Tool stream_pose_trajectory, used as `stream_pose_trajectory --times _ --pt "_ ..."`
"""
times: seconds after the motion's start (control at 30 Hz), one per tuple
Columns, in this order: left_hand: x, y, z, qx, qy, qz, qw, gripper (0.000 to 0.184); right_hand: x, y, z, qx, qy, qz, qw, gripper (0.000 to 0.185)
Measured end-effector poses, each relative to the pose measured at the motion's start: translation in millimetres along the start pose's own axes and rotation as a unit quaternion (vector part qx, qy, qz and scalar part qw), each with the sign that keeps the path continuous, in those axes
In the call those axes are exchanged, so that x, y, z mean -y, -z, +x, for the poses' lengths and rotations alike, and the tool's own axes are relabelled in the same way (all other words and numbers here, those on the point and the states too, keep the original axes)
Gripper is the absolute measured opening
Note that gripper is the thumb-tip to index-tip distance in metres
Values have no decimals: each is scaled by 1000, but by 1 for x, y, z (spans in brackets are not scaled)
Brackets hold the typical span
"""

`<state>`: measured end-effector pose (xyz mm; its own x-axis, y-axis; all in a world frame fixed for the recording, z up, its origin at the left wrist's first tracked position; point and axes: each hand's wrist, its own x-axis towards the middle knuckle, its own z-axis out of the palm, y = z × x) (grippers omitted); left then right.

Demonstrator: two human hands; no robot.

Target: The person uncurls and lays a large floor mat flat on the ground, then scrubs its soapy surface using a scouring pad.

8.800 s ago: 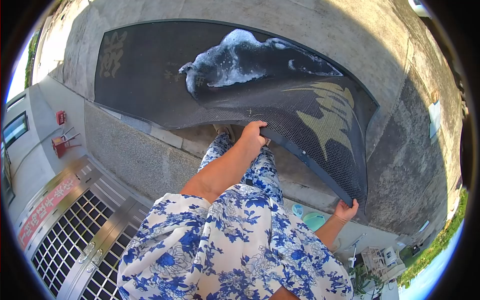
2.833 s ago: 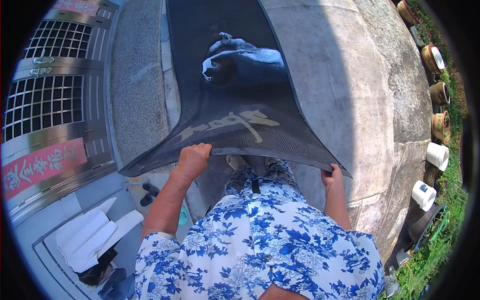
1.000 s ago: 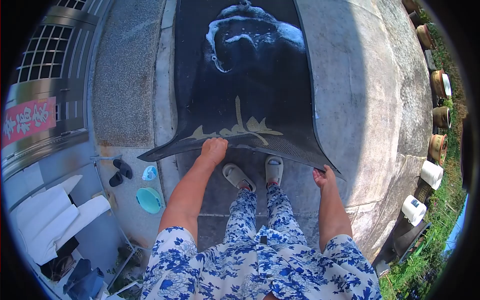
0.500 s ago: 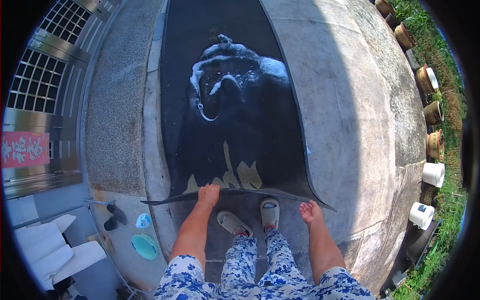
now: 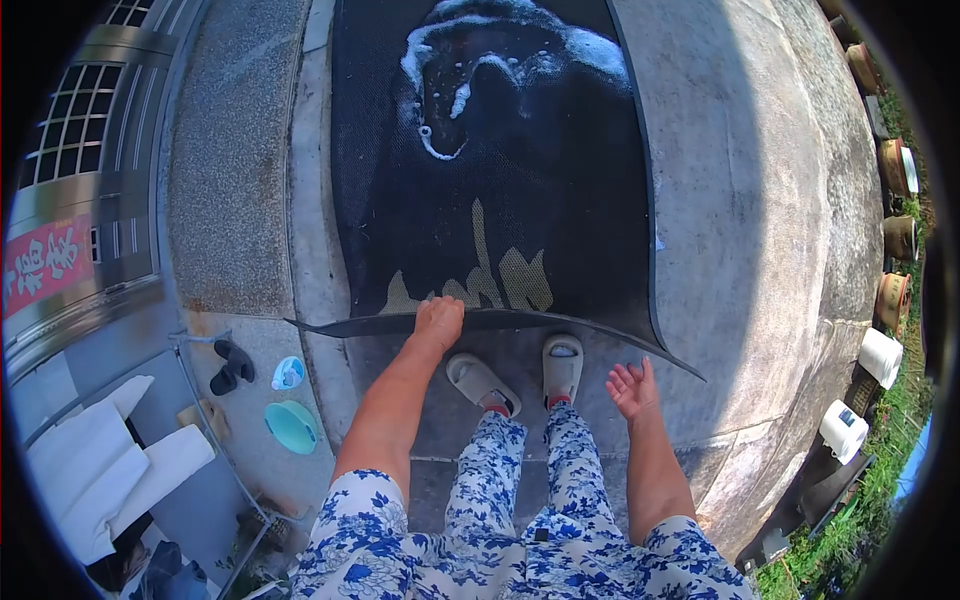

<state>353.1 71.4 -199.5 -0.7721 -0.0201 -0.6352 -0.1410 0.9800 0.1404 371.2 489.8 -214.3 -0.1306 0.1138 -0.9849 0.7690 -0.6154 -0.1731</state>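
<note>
Mat [image 5: 540,195] at twelve o'clock: we grip its near edge, left hand [image 5: 440,322]; right hand [image 5: 635,388] spread at four o'clock.

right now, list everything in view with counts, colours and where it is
mat: one, black, ahead of the feet
lettering: pale yellow, near end of the mat
foam: one patch, white, on the mat
metal door: one, silvery, far left
banner: one, red, on the door
slippers: two, black, left
container: one, blue and white, left
basin: one, turquoise, below the container
cloth: count unclear, white, lower left
pots: several, brownish, right edge
buckets: two, white, right
plants: uncounted, green, lower right
sandals: two, grey, worn
trousers: one pair, blue-and-white, bottom centre
left grip: one, bare, on the mat's near edge
right grip: one, bare, open, off the mat
</note>
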Motion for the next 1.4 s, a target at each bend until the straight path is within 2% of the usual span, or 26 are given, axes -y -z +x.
stream_pose_trajectory --times 0.1,0.17,0.2,0.27,0.3,0.37,0.43,0.5,0.53,0.6,0.67,0.77,0.83,0.9,0.97,1.03,1.17,1.4 --pt "-10 0 -34 25 -28 -23 999 18 -13 -31 -18 41 -39 -37 998 74" --pt "-14 -20 -62 -13 -75 -40 996 15 -28 -52 -36 135 -111 -104 979 68" --pt "-19 -26 -77 -17 -89 -49 995 15 -39 -58 -39 137 -107 -103 979 68" --pt "-31 -31 -101 -27 -105 -55 993 16 -68 -58 -35 66 -142 -72 985 56" --pt "-37 -32 -111 -37 -120 -60 990 15 -77 -52 -31 70 -138 -71 985 56" --pt "-44 -22 -117 -50 -135 -63 987 15 -95 -36 -24 -25 -147 42 988 44" --pt "-51 2 -128 -66 -170 -53 982 7 -94 -34 -36 -31 -149 65 986 37" --pt "-54 32 -139 -74 -185 -66 978 9 -83 -37 -54 -70 -112 106 986 38" --pt "-55 49 -143 -79 -201 -77 973 12 -74 -34 -60 -61 -105 110 986 38" --pt "-59 83 -153 -114 -228 -66 965 12 -45 -25 -76 -11 -10 257 966 35" --pt "-61 118 -165 -190 -273 -52 942 5 -6 -17 -105 -24 70 300 951 35" --pt "-66 184 -190 -239 -290 -27 926 6 43 6 -129 53 138 334 931 32" --pt "-71 228 -208 -264 -298 -12 917 7 72 2 -150 67 143 235 959 28" --pt "-78 274 -225 -281 -306 -2 909 11 109 -16 -185 50 141 216 965 21" --pt "-77 321 -243 -280 -299 11 912 16 138 -43 -247 84 165 179 966 14" --pt "-69 374 -263 -293 -295 45 908 29 154 -70 -308 179 220 167 944 9" --pt "-48 454 -301 -355 -283 64 889 23 164 -113 -404 252 292 149 910 3" --pt "-8 551 -344 -409 -273 55 869 28 166 -173 -495 297 401 187 846 4"
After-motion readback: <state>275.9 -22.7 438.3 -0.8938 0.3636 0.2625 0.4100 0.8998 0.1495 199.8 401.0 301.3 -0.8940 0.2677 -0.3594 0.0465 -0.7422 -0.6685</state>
